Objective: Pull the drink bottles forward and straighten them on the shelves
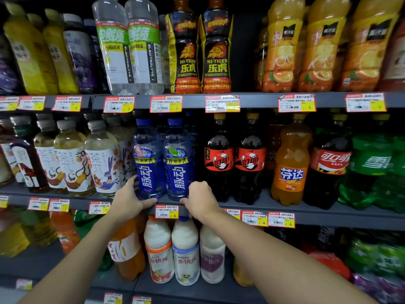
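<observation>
Two blue drink bottles stand upright side by side at the front edge of the middle shelf. My left hand wraps the base of the left blue bottle, fingers on its left side and thumb under its front. My right hand grips the base of the right blue bottle from the right, thumb pointing left along the shelf lip. More blue bottles stand dimly behind them.
Tea bottles crowd the left of the blue pair; dark cola bottles and an orange soda stand to the right. Electrolyte and Hi-Tiger bottles fill the upper shelf. White milk-drink bottles sit on the lower shelf beneath my wrists.
</observation>
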`<state>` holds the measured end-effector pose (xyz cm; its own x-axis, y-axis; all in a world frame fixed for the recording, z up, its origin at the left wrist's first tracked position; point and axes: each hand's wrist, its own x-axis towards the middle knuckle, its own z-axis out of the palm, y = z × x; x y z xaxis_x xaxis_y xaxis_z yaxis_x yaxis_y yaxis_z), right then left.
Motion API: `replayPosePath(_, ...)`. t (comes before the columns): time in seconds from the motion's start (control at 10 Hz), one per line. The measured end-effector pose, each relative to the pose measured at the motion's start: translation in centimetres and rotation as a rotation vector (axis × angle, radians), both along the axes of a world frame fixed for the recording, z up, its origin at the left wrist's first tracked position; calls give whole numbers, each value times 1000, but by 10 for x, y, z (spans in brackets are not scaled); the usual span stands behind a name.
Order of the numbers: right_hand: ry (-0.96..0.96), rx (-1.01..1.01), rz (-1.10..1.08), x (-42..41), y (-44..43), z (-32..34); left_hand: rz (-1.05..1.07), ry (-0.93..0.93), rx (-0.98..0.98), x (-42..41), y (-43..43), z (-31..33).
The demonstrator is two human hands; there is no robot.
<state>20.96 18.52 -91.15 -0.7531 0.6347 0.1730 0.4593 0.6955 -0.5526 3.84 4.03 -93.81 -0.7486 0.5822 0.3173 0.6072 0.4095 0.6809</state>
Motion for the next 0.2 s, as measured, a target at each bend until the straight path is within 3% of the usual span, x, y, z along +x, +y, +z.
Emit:
replayPosePath(0.1,12,-63,43,14,2,8,31,15,111,9,-8,-3)
replayPosePath(0.2,44,-134,98,42,-2,8,230,130,329,37,-19,-22)
